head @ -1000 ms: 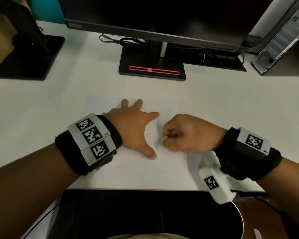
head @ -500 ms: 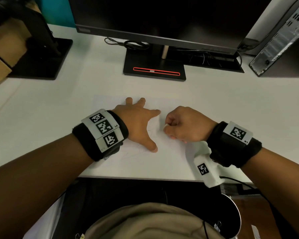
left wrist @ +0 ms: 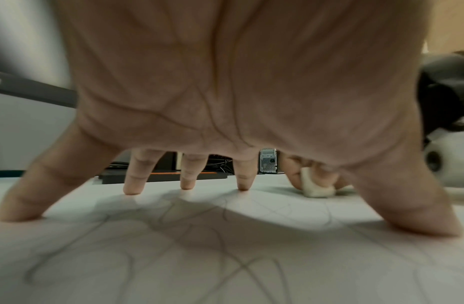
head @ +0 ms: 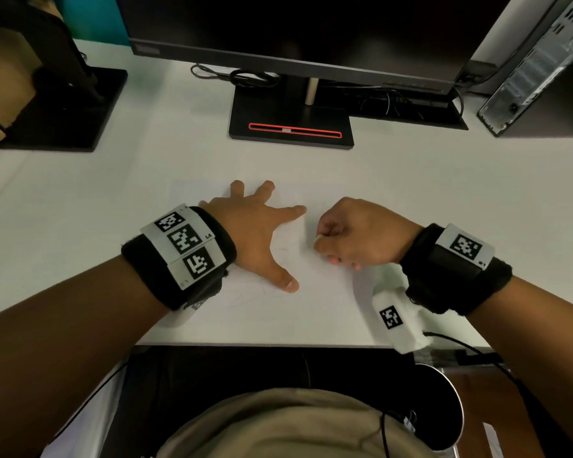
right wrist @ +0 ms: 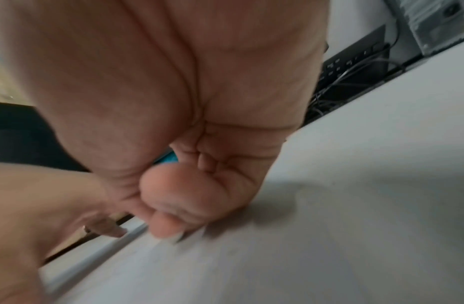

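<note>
A white sheet of paper (head: 315, 302) with faint pencil scribbles (left wrist: 189, 253) lies on the white desk (head: 113, 200) in front of me. My left hand (head: 258, 226) is spread flat on the sheet, its fingertips (left wrist: 131, 190) pressing it down. Just to its right, my right hand (head: 354, 236) is curled into a fist and pinches a small white eraser (head: 319, 239), whose lower end (left wrist: 315, 188) touches the paper. The right wrist view is blurred and shows my curled right hand (right wrist: 189, 185) low over the sheet, with the eraser hidden.
A black monitor (head: 295, 31) on a stand with a red-outlined base (head: 291, 127) is behind the paper. A second monitor stand (head: 63, 107) is at the far left, a computer tower (head: 543, 67) at the far right. Cables (head: 245, 76) lie under the monitor. The desk's front edge (head: 262, 345) is near my wrists.
The head view has shifted slightly. My right hand with the eraser has made small movements over the paper beside the left hand, which stays pressed in place.
</note>
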Available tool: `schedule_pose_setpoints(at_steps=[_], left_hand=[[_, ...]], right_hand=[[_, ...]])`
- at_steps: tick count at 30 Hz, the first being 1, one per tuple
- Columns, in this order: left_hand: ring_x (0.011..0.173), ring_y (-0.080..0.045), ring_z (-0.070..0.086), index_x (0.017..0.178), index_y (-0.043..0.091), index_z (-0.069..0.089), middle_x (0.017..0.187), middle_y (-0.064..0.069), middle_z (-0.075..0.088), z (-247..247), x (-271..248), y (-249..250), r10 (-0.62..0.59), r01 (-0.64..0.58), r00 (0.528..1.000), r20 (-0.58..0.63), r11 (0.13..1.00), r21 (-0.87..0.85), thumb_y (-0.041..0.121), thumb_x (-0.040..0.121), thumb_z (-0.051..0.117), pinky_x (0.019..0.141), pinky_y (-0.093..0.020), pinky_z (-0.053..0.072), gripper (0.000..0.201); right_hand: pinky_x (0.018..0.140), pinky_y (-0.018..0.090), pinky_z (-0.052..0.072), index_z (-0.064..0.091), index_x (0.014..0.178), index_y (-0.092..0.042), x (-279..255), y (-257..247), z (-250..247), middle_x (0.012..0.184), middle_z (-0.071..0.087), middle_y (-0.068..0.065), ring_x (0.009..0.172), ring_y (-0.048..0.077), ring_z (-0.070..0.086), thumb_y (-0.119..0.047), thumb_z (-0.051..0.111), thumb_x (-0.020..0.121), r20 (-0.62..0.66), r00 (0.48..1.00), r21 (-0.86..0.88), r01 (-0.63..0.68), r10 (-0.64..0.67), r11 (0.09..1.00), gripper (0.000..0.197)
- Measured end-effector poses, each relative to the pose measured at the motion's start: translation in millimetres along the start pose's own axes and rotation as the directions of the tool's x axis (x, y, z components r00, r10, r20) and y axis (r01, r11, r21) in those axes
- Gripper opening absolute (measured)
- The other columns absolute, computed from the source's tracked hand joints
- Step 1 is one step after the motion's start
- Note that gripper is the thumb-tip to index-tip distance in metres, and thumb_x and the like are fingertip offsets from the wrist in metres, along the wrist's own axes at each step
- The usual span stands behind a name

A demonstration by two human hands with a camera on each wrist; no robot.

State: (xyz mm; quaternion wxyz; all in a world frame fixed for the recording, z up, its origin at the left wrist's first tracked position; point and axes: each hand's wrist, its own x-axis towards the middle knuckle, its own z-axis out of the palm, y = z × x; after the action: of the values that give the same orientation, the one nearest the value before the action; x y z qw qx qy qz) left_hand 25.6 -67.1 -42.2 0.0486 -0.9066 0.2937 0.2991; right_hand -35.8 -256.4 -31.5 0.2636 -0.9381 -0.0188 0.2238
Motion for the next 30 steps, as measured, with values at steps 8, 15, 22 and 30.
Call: schedule_pose_setpoints(at_steps=[8,15,22,30], left_hand=[[0.150,-0.034,-0.017,0.144,0.065,-0.010,0.164,0.009,-0.019,1.7,3.5,-1.5,0.012,-0.012,1.000,0.000,0.999,-0.032,0.095,0.042,0.066,0.110,-0.068,0.028,0.130],[0.150,-0.035,-0.011,0.143,0.066,-0.010,0.164,0.009,-0.016,2.6,5.0,-0.2,0.009,-0.009,1.000,-0.008,1.000,-0.018,0.096,0.039,0.065,0.109,-0.065,0.033,0.131],[0.150,-0.034,-0.012,0.143,0.065,-0.008,0.164,0.010,-0.015,2.5,5.3,-1.0,0.010,-0.010,1.000,-0.014,1.000,-0.016,0.096,0.039,0.065,0.109,-0.066,0.031,0.131],[0.151,-0.034,-0.010,0.145,0.064,-0.008,0.164,0.009,-0.015,1.7,4.3,-0.4,0.013,-0.013,1.000,-0.013,1.000,-0.012,0.094,0.042,0.067,0.109,-0.065,0.032,0.131]], right_hand=[[0.050,0.020,0.048,0.070,0.074,-0.006,2.2,0.2,-0.7,0.064,0.073,-0.001,0.047,0.011,0.062,-0.020,0.061,0.091,0.045,0.999,-0.023,-0.004,0.005,1.000,0.024],[0.052,0.021,0.049,0.070,0.072,-0.008,6.3,-0.4,3.8,0.065,0.072,-0.001,0.048,0.011,0.061,-0.021,0.062,0.091,0.047,0.999,0.029,-0.008,0.006,1.000,0.024],[0.052,0.022,0.050,0.073,0.071,-0.008,18.2,4.9,-6.4,0.067,0.074,0.003,0.048,0.012,0.059,-0.022,0.063,0.090,-0.068,0.996,0.078,-0.059,0.064,0.995,0.025],[0.052,0.022,0.050,0.074,0.070,-0.008,22.7,5.8,-12.2,0.069,0.075,0.006,0.052,0.014,0.061,-0.022,0.064,0.089,-0.069,0.995,0.090,-0.071,0.077,0.993,0.025]])
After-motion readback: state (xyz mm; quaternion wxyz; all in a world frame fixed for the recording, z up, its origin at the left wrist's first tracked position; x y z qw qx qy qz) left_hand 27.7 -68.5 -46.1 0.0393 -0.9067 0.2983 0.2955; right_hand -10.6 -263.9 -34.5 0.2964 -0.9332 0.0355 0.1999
